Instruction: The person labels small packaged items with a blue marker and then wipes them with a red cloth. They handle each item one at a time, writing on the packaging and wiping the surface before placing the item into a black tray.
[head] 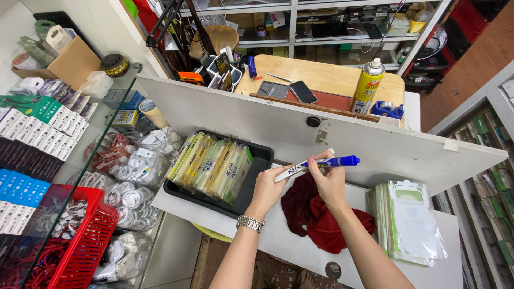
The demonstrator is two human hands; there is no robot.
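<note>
My left hand [269, 187], with a metal watch on its wrist, holds a slim white packet [292, 170] seen edge-on, with handwriting on it. My right hand [327, 181] grips a blue marker pen [334, 161] whose tip rests at the packet's upper edge. Both hands hover over a white board [289, 235], just right of a black tray [260, 158] filled with several upright flat packets [211, 167]. A dark red cloth [321, 217] lies crumpled beneath my hands.
A stack of clear flat packets [409, 222] lies at the right. A white panel [267, 123] stands behind the tray. Beyond it a wooden table [321, 75] carries a yellow spray can [367, 85], a phone and a tape dispenser. A red basket [88, 241] sits lower left over a glass case.
</note>
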